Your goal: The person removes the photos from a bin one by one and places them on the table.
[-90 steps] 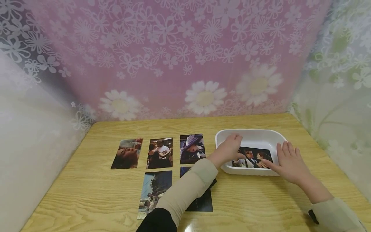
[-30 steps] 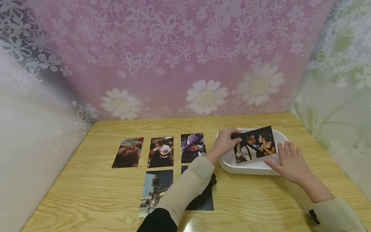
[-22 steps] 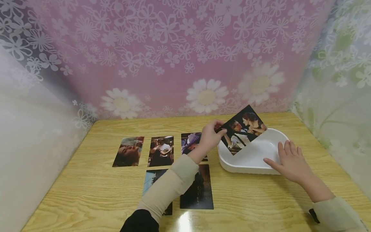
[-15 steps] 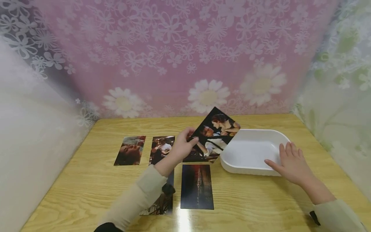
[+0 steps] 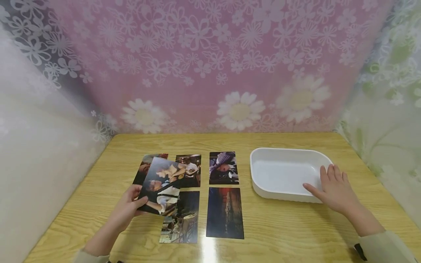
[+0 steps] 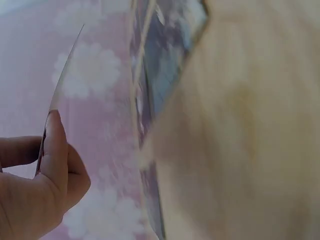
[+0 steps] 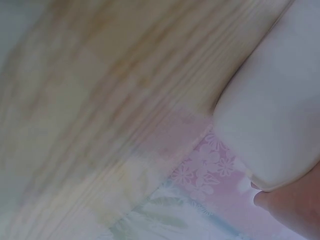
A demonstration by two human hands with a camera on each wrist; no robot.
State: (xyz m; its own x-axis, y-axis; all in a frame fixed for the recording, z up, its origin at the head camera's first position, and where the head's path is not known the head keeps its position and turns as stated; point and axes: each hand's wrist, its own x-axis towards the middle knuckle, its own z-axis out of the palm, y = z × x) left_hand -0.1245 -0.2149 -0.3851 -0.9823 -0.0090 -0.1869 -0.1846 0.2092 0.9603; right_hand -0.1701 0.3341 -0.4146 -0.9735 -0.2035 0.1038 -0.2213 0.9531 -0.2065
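My left hand [image 5: 122, 209] pinches a printed photo [image 5: 163, 188] of a couple between thumb and fingers. It is held above the left part of a group of photos, partly covering the left photo [image 5: 140, 174], the dancing-couple photo [image 5: 193, 174] and the ship-deck photo [image 5: 185, 224]. In the left wrist view the held photo [image 6: 65, 72] appears nearly edge-on. My right hand [image 5: 340, 191] rests on the right end of a white tray [image 5: 279, 173], fingers extended over its rim and thumb spread along the front. The right wrist view shows the tray's outer wall [image 7: 270, 110] beside a finger [image 7: 295, 202].
Two further photos lie uncovered between the hands: a purple-toned one [image 5: 224, 168] at the back and a dark ship picture [image 5: 225, 213] in front. They lie on a wood-grain table [image 5: 269, 233]. A pink flowered backdrop [image 5: 204, 84] stands behind the table, with pale side walls.
My left hand has lifted the couple photo out of the white tray and carried it left over the other photos, turning it more upright. The right hand has stayed at the tray's right end.
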